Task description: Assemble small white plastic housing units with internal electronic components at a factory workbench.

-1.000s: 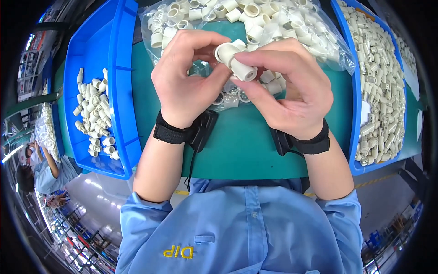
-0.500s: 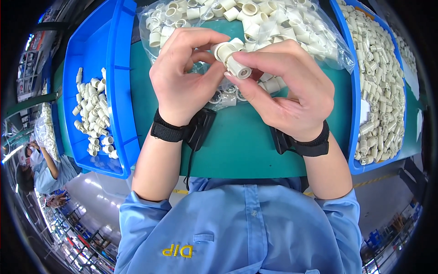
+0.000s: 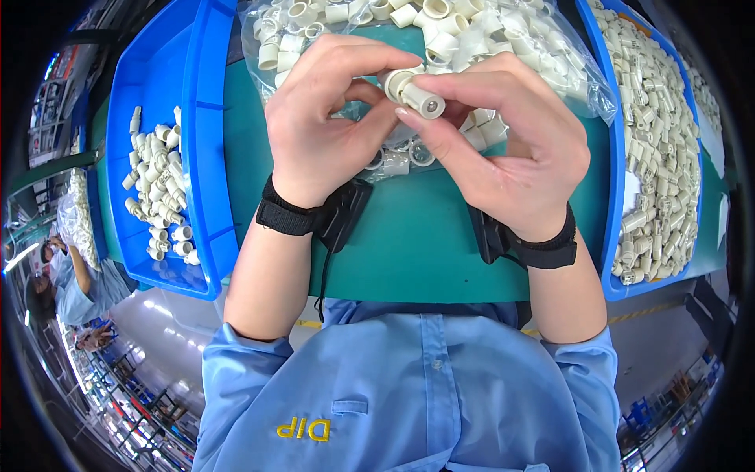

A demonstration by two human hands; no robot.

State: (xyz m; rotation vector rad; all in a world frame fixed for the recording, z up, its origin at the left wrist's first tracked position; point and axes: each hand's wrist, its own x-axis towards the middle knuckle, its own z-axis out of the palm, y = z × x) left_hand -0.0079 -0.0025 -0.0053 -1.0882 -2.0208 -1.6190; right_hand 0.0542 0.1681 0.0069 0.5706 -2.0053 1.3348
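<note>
Both hands meet over the table around a cream plastic fitting, a narrow cylinder (image 3: 427, 104) set against a wider collar (image 3: 399, 81). My left hand (image 3: 314, 130) is closed, thumb and fingertips gripping the collar. My right hand (image 3: 527, 149) pinches the narrow cylinder between thumb and forefinger; its round end with a small centre hole points toward me. How deep the cylinder sits in the collar is hidden by the fingers. Just beyond the hands spreads a clear plastic bag (image 3: 594, 98) with many loose cream collars (image 3: 440, 46), some lying below the fingers.
On the left stands a blue bin (image 3: 206, 157) holding a small heap of cream fittings (image 3: 160, 185). A second blue bin (image 3: 612, 236) on the right is filled with narrow cream parts (image 3: 657, 149). The green tabletop (image 3: 409, 244) lies between them. Far left, another person (image 3: 75, 279) sits.
Both hands have shifted slightly up and to the right, carrying the fitting along. The grip of each hand looks about the same.
</note>
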